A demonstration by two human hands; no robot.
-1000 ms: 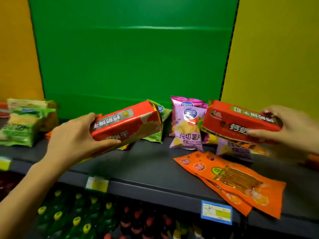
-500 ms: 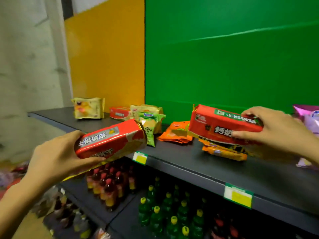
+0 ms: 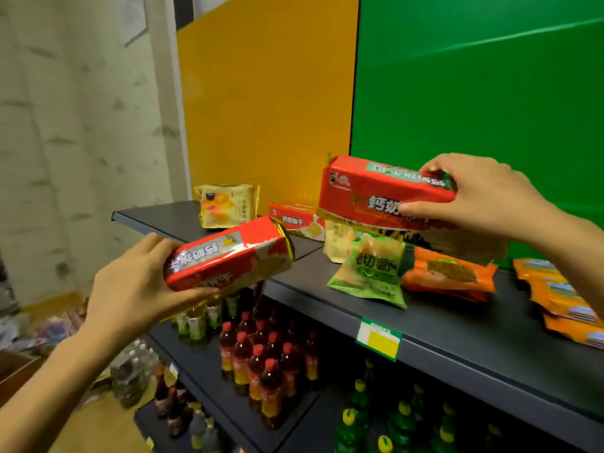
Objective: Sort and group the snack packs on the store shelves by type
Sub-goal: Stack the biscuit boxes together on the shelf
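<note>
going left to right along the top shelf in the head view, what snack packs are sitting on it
yellow biscuit pack → red cracker pack lying flat → green chip bag → orange snack packs → orange packs at the right edge. The pale pack behind the green bag is left out because it overlaps.

View has swung further left: the shelf's left end (image 3: 137, 215) and the pale wall (image 3: 75, 142) beyond it now show; purple chip bags gone from frame. Right hand (image 3: 487, 197) has carried its red biscuit pack (image 3: 376, 191) left and up, now above the green chip bag (image 3: 372, 266). Left hand (image 3: 130, 282) with its red pack (image 3: 228, 256) now sits off the shelf's front edge, near the third red pack (image 3: 294, 220) lying on the shelf.
</note>
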